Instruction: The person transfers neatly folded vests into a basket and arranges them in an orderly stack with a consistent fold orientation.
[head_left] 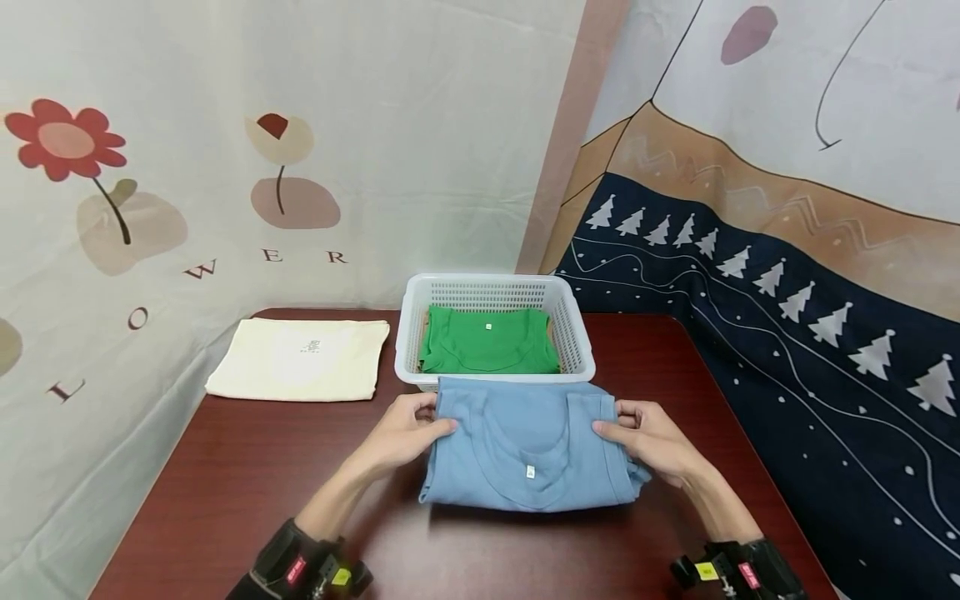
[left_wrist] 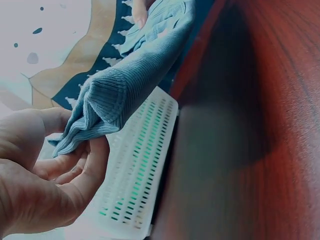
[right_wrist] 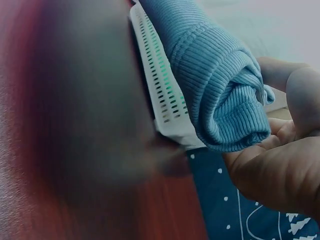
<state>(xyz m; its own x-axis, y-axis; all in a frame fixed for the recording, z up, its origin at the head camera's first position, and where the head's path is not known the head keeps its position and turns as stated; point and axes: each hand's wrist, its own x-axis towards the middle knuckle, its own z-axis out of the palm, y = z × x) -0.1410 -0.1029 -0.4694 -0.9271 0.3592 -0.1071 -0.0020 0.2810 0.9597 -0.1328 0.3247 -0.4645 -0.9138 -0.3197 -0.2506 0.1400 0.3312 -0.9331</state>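
A folded blue ribbed shirt (head_left: 517, 467) with a small white neck label is held up over the table, its shadow falling beneath it. My left hand (head_left: 408, 429) pinches its left edge, thumb on top and fingers below. At the opposite edge my right hand (head_left: 651, 435) grips it the same way. The wrist views show the folded layers between thumb and fingers of the left hand (left_wrist: 65, 175) and the right hand (right_wrist: 285, 150). Just behind the shirt stands a white perforated basket (head_left: 576, 333), with a folded green shirt (head_left: 491, 342) lying inside.
A cream folded cloth (head_left: 300, 362) with small dark print lies at the back left of the dark red-brown table (head_left: 247, 467). Printed curtains hang close behind the table and along its right side. The basket stands near the table's back edge.
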